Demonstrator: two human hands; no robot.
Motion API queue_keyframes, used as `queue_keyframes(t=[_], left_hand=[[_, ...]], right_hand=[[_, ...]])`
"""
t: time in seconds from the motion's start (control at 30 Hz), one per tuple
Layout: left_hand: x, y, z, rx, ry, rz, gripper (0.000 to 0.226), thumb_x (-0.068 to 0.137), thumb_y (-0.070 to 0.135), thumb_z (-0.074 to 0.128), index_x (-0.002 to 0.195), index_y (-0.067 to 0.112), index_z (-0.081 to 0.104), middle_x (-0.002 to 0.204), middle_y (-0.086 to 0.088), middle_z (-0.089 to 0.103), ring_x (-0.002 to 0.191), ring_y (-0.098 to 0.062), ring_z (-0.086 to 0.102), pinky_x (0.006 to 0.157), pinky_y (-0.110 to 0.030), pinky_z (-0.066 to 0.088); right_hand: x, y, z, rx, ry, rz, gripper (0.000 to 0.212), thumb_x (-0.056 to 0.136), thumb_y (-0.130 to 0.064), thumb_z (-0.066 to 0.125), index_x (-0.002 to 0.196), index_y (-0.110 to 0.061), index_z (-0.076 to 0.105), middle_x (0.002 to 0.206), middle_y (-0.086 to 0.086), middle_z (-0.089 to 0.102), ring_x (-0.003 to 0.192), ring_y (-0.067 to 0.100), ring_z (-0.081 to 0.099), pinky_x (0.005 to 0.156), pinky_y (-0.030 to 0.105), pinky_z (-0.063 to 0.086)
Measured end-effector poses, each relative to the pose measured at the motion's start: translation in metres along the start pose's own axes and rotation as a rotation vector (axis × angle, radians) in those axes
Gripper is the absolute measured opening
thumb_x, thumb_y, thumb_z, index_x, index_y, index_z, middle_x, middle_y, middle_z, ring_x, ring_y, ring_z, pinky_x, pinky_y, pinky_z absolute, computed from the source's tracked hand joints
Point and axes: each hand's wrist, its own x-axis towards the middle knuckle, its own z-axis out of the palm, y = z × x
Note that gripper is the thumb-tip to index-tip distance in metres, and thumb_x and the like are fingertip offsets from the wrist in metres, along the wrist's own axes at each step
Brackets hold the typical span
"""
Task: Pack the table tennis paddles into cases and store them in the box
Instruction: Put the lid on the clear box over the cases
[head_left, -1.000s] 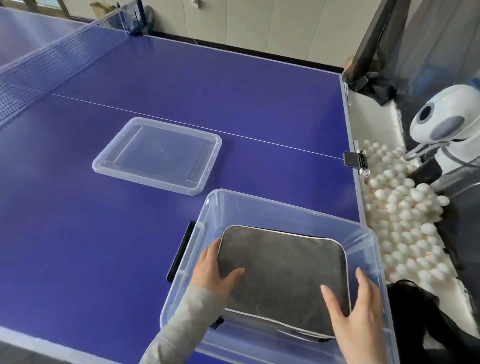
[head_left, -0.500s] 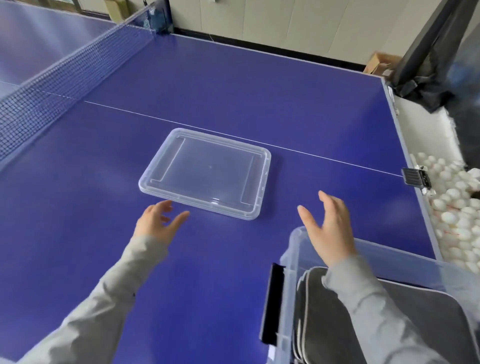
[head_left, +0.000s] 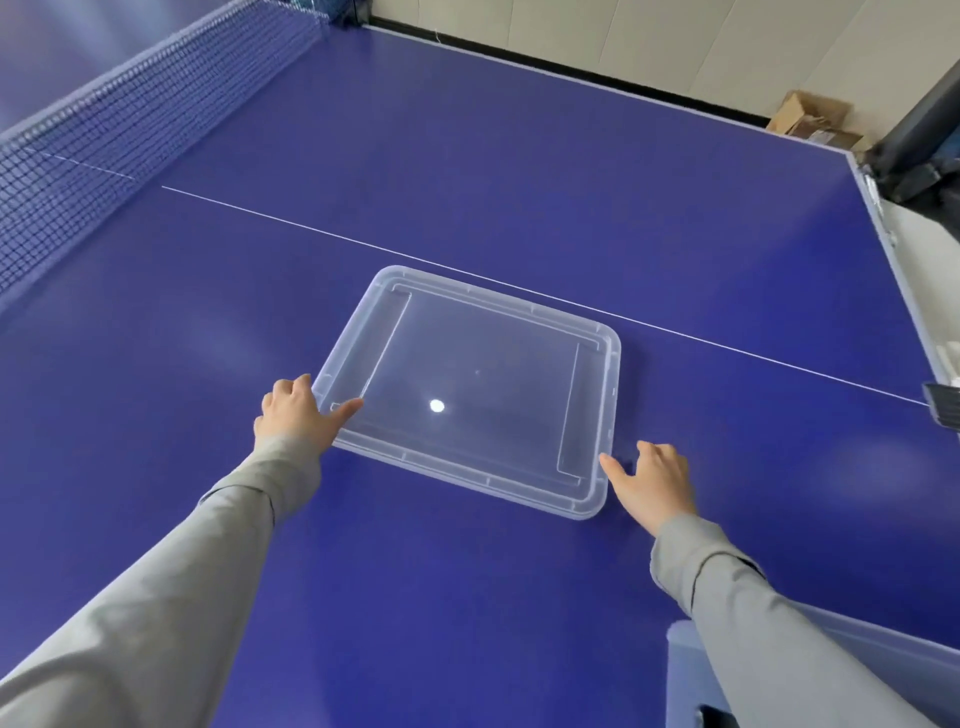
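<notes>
From the head camera, the clear plastic lid (head_left: 475, 387) lies flat on the blue table (head_left: 467, 156), close to the white centre line, about midway between the net (head_left: 104, 130) and the right edge. The left hand (head_left: 296, 415) holds the lid's near left corner: the thumb lies on top of the rim, and the other fingers curl round its outer edge. The right hand (head_left: 652, 483) rests at the near right corner, thumb touching the rim (whether its half-bent fingers grip the lid, I cannot tell). The box (head_left: 680, 654) shows only as a corner at the near right edge of the table.
</notes>
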Motion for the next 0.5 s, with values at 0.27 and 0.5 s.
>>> queue_keyframes(t=[0.27, 0.5], left_hand=[[0.028, 0.002, 0.029, -0.1, 0.085, -0.072, 0.069, 0.075, 0.056, 0.066, 0.124, 0.009, 0.052, 0.126, -0.013, 0.039, 0.12, -0.033, 0.033, 0.099, -0.046, 0.031], [0.025, 0.01, 0.028, -0.256, 0.102, -0.152, 0.079, 0.069, 0.052, 0.075, 0.123, 0.005, 0.043, 0.127, -0.014, 0.043, 0.123, -0.032, 0.036, 0.1, -0.046, 0.032]], right_hand=[[0.002, -0.019, 0.046, 0.004, 0.093, 0.045, 0.066, 0.091, -0.05, 0.049, 0.134, 0.0, 0.04, 0.149, 0.014, 0.028, 0.139, 0.029, 0.021, 0.107, 0.043, 0.029], [0.0, -0.034, 0.051, 0.23, 0.188, 0.089, 0.072, 0.087, -0.044, 0.059, 0.135, 0.005, 0.035, 0.145, 0.015, 0.032, 0.134, 0.031, 0.028, 0.104, 0.043, 0.032]])
